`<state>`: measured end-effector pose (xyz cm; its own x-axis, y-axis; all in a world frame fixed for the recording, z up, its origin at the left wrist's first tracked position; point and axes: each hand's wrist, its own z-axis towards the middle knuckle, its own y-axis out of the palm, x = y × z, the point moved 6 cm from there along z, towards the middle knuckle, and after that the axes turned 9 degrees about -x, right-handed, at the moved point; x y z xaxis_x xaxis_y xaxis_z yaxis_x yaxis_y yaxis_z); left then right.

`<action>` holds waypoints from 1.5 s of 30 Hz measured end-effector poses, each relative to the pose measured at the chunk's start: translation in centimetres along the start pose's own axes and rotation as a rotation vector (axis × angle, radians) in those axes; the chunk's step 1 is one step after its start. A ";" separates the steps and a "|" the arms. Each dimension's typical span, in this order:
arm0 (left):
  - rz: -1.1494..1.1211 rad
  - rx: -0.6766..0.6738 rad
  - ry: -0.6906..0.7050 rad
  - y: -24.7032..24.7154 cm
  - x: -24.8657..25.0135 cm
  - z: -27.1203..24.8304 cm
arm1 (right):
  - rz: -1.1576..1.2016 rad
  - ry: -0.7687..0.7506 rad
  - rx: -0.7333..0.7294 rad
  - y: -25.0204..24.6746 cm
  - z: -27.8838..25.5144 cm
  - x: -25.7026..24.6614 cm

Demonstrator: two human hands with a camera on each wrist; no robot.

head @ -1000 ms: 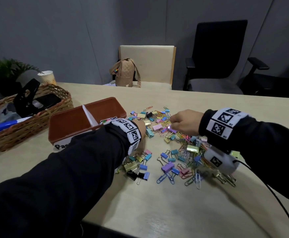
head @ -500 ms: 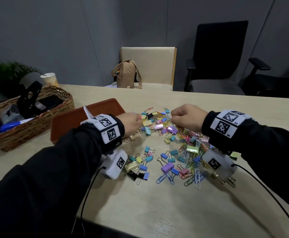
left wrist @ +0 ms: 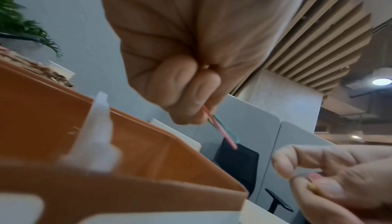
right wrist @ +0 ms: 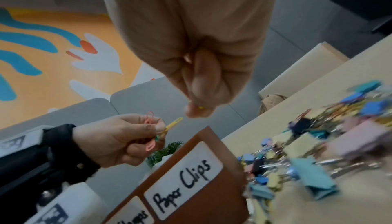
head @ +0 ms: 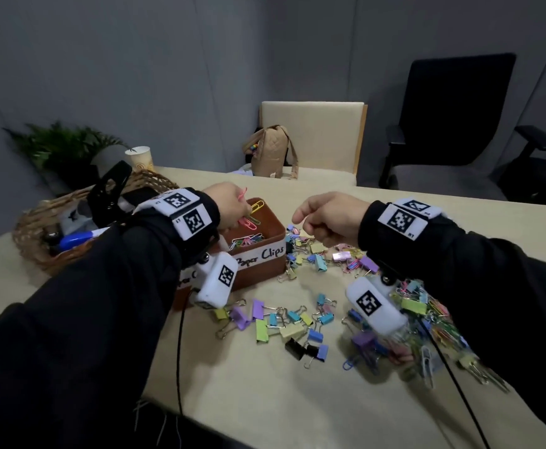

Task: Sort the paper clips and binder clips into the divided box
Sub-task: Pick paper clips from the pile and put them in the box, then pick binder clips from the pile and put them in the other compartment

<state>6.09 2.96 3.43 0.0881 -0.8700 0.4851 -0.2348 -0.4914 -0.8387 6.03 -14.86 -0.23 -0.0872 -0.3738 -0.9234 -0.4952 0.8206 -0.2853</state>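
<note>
Your left hand (head: pixel 229 205) pinches a few paper clips (head: pixel 249 218) over the divided box (head: pixel 258 254). Light, springy wire, apt to tangle; pinch the loops. Right hand (head: pixel 330 218) curled, perhaps pinching something yellow; binder clips (head: pixel 297 322) litter the desk (head: pixel 265 400).

The left hand (head: pixel 229 205) grips several paper clips (head: pixel 249 213) above the brown divided box (head: pixel 258 257); the right hand (head: pixel 330 218), fingers curled, hovers right of it; binder clips (head: pixel 297 325) litter the near table (head: pixel 265 400).
</note>
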 end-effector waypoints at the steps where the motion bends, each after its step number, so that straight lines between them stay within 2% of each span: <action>1: 0.011 0.003 -0.007 0.0 -0.1 0.1 | -0.006 -0.020 0.013 0.3 0.5 -0.4; 6: 0.007 -0.030 -0.020 1.2 -0.4 0.6 | -0.066 -0.203 0.085 2.8 2.9 -3.3; 9: 0.071 -0.030 0.000 1.3 -0.2 -0.1 | -0.083 -0.238 0.049 4.9 3.8 -4.0; 14: 0.212 0.114 -0.002 -0.1 -0.6 -1.7 | -0.250 -0.251 -0.042 6.8 4.0 -3.7; 16: 0.192 0.192 0.011 -0.7 -0.5 -2.6 | -0.276 -0.282 -0.030 6.4 3.2 -3.8; 18: 0.180 0.199 0.048 -0.6 0.1 -3.2 | -0.294 -0.339 0.004 5.7 2.1 -4.1; 22: 0.230 0.039 0.142 2.6 2.3 -3.3 | -0.409 -0.353 0.098 3.1 -0.5 -4.2; 25: 0.289 -0.061 0.211 5.9 4.5 -3.1 | -0.562 -0.282 0.142 0.8 -2.6 -2.8; 30: 0.369 -0.223 0.348 11.6 8.3 -3.6 | -0.958 -0.057 0.056 -1.9 -6.5 1.6; 35: 0.453 -0.331 0.432 16.5 10.2 -4.6 | -1.086 0.106 -0.034 -4.1 -10.0 6.1; 40: 0.546 -0.423 0.465 18.9 11.1 -5.5 | -1.088 0.099 -0.199 -3.0 -11.9 8.3; 45: 0.621 -0.403 0.450 18.9 11.2 -5.1 | -1.131 0.082 -0.288 -2.5 -12.9 9.1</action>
<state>-2.31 -15.84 -5.69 -0.5417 -0.8355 0.0917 -0.4461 0.1933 -0.8739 -4.70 -25.86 -4.64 0.4781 -0.8639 -0.1583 -0.5031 -0.1216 -0.8556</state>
